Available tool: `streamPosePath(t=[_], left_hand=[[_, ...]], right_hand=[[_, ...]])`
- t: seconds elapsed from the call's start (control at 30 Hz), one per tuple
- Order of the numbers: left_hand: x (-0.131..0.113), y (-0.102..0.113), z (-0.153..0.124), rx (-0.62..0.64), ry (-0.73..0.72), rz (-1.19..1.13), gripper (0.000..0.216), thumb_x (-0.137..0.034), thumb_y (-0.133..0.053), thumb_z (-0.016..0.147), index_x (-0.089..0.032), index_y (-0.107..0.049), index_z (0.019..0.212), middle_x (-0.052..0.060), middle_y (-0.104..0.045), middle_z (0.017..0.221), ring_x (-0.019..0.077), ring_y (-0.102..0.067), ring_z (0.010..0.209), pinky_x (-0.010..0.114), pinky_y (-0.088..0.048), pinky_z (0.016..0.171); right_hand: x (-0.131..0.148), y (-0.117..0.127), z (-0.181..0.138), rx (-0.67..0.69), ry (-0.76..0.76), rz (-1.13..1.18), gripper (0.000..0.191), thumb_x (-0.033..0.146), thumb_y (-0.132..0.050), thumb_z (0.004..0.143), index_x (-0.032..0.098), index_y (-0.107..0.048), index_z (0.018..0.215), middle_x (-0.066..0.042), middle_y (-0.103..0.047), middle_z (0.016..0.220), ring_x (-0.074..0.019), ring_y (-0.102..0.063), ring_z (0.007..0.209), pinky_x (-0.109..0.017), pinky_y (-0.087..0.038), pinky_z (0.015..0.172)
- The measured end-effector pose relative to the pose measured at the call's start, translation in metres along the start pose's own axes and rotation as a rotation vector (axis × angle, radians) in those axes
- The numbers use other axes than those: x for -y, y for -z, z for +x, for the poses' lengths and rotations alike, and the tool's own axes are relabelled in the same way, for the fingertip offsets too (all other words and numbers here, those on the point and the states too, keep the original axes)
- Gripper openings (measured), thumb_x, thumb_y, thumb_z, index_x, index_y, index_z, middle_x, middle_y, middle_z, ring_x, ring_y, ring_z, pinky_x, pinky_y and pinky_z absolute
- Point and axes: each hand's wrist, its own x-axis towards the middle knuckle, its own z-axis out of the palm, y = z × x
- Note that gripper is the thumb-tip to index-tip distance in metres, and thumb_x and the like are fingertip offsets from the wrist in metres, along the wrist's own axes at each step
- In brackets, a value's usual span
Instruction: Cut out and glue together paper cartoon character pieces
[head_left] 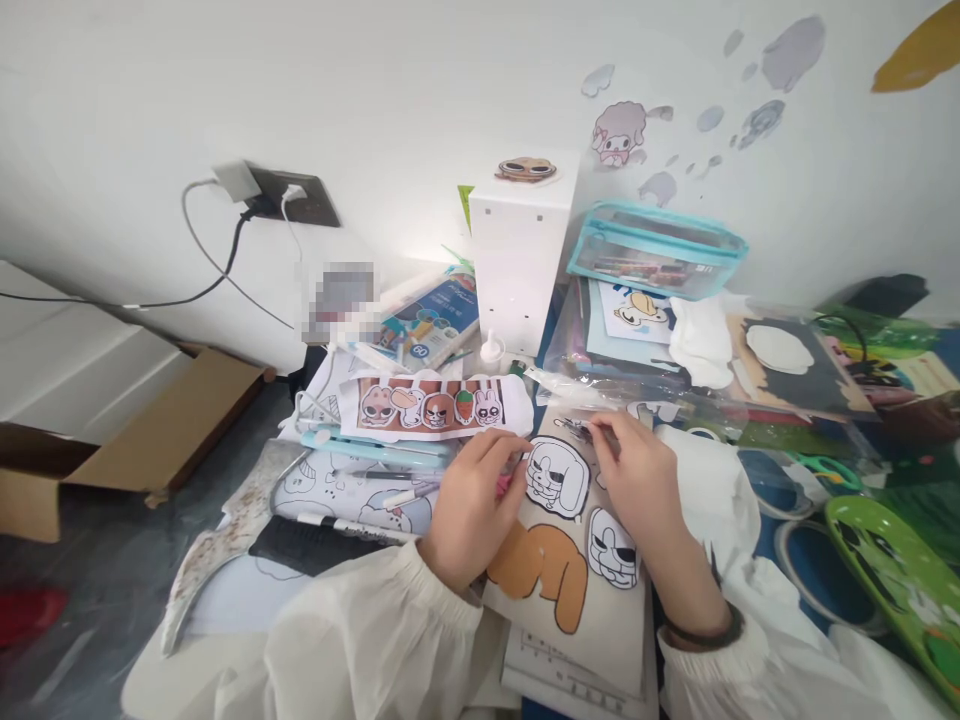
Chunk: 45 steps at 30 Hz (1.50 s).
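My left hand (478, 505) is closed, with fingertips at the left edge of a black-and-white rabbit-like paper cutout (564, 478). Something pink shows between its fingers, too covered to name. My right hand (637, 478) is pinched at the upper right, by a small dark-and-white piece (574, 430) that I cannot make out. Both hands are over a beige sheet (600, 640). On that sheet lie an orange-brown long-eared cutout (551, 570) and a second black-and-white face cutout (613, 550), below my right hand.
Left are a strip of cartoon faces (435, 408), a light-blue pen (375, 447) and a patterned pouch (330, 485). Behind stand a white box (521, 265) and a clear blue-edged pencil case (660, 250). Right are tape rolls (821, 570), green-handled scissors (829, 468) and a green tray (900, 590).
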Motion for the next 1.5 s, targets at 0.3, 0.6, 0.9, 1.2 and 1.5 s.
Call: streamPosePath(t=[0.3, 0.6, 0.9, 1.2, 1.5], left_hand=[[0.001, -0.01, -0.001, 0.117, -0.215, 0.091, 0.021, -0.009, -0.051, 0.087, -0.021, -0.062, 0.1, 0.005, -0.067, 0.106, 0.0225, -0.06, 0.1, 0.041, -0.045, 0.085], [-0.02, 0.002, 0.007, -0.131, -0.183, -0.014, 0.01, -0.015, -0.054, 0.09, -0.018, -0.061, 0.096, 0.005, -0.065, 0.089, 0.0176, -0.057, 0.083, 0.034, -0.048, 0.075], [-0.035, 0.001, 0.001, -0.098, -0.149, -0.166, 0.007, -0.019, -0.061, 0.086, -0.02, -0.063, 0.093, 0.005, -0.065, 0.089, 0.0185, -0.061, 0.083, 0.034, -0.051, 0.074], [-0.038, 0.002, -0.003, -0.113, -0.292, 0.071, 0.008, -0.017, -0.058, 0.089, -0.019, -0.063, 0.094, 0.003, -0.067, 0.089, 0.0174, -0.059, 0.08, 0.033, -0.045, 0.07], [-0.052, -0.002, -0.006, -0.147, -0.279, 0.251, 0.008, -0.019, -0.057, 0.087, -0.018, -0.066, 0.086, 0.002, -0.07, 0.084, 0.0186, -0.058, 0.075, 0.035, -0.042, 0.067]], right_hand=[[0.003, 0.005, 0.0, -0.034, -0.144, 0.12, 0.016, 0.033, -0.049, 0.09, 0.022, -0.06, 0.087, -0.006, -0.07, 0.086, -0.0193, -0.065, 0.069, -0.031, -0.048, 0.063], [0.026, 0.028, -0.005, 0.041, -0.274, 0.435, 0.009, 0.032, -0.061, 0.081, 0.024, -0.058, 0.081, 0.0, -0.068, 0.076, -0.0181, -0.066, 0.074, -0.03, -0.052, 0.068], [0.046, 0.055, -0.03, 0.141, -0.359, 0.659, 0.013, 0.036, -0.061, 0.082, 0.023, -0.063, 0.085, -0.004, -0.068, 0.086, -0.0188, -0.066, 0.079, -0.028, -0.055, 0.064], [0.05, 0.055, -0.045, 0.123, -0.414, 0.692, 0.012, 0.036, -0.063, 0.082, 0.025, -0.063, 0.084, -0.002, -0.067, 0.084, -0.0168, -0.065, 0.078, -0.027, -0.055, 0.068], [0.053, 0.054, -0.056, 0.055, -0.446, 0.673, 0.009, 0.033, -0.063, 0.081, 0.026, -0.067, 0.085, -0.004, -0.069, 0.095, -0.0222, -0.063, 0.094, -0.036, -0.052, 0.081]])
